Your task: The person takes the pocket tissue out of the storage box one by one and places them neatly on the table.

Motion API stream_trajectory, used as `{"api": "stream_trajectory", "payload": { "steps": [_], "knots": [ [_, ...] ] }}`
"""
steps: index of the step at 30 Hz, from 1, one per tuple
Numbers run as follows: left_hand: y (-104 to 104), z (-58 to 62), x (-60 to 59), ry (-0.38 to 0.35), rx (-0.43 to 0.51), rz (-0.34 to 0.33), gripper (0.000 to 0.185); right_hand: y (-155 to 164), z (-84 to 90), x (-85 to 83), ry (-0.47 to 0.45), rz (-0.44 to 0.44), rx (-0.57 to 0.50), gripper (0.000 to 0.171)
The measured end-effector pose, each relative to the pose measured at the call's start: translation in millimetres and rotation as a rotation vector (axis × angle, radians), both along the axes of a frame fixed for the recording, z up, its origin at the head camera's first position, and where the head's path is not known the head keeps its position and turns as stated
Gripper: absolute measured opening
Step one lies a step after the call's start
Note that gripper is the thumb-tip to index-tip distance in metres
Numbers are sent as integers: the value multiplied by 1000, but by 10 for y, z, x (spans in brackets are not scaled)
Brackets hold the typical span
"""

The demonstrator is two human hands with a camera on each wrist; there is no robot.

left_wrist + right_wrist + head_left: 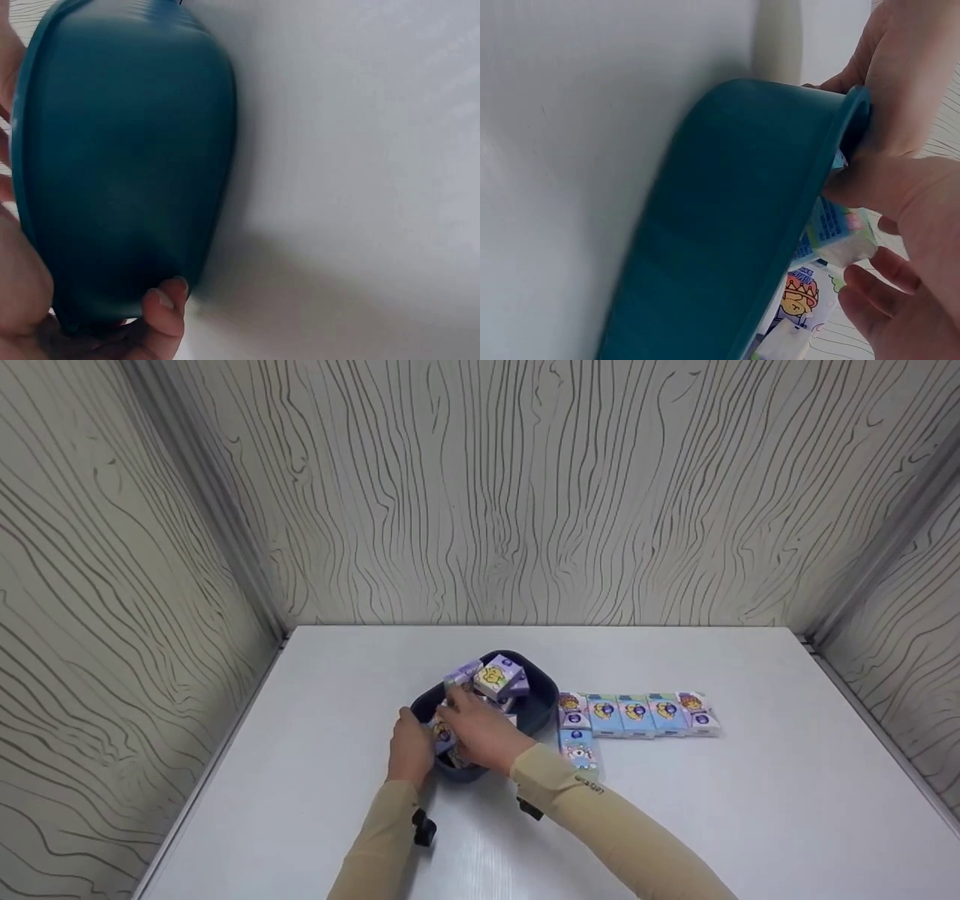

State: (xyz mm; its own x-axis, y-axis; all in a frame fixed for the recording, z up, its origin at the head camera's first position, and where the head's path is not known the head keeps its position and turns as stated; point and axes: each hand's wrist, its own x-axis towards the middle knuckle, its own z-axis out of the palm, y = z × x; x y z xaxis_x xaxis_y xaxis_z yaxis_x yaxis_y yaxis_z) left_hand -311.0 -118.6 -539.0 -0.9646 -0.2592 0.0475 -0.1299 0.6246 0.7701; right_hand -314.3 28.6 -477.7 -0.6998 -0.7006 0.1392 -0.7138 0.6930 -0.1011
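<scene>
I see a white desk (750,810): dark teal bowl (541,706) mid-desk, row of tissue packs (637,714) just right of it.

Both arms are extended forward over the table, covered to the wrists by tan sleeves. The left hand (410,746) is set against the bowl's near-left rim, its fingers curled round the wall. The right hand (484,730) is reached over the rim, fingers bent downward and closed on a packet inside.
</scene>
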Motion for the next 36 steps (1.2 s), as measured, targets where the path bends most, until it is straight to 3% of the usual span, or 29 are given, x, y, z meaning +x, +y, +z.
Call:
{"api": "stream_trajectory", "payload": {
  "steps": [5, 10, 21, 31, 36],
  "knots": [
    [-5, 0, -11, 28, -20, 11, 43, -22, -18, -6, 40, 11, -11, 50],
    [-4, -7, -7, 42, -76, 7, 42, -11, -26, -2, 70, 40, 23, 53],
    [3, 6, -11, 6, -45, 13, 45, 187, 72, 26, -33, 26, -53, 54],
    [6, -28, -22, 42, -53, -6, 43, 688, 309, 96, -46, -26, -141, 61],
    [-23, -31, -16, 49, -60, -1, 43, 1029, 347, 130, -34, -53, -209, 58]
  ]
}}
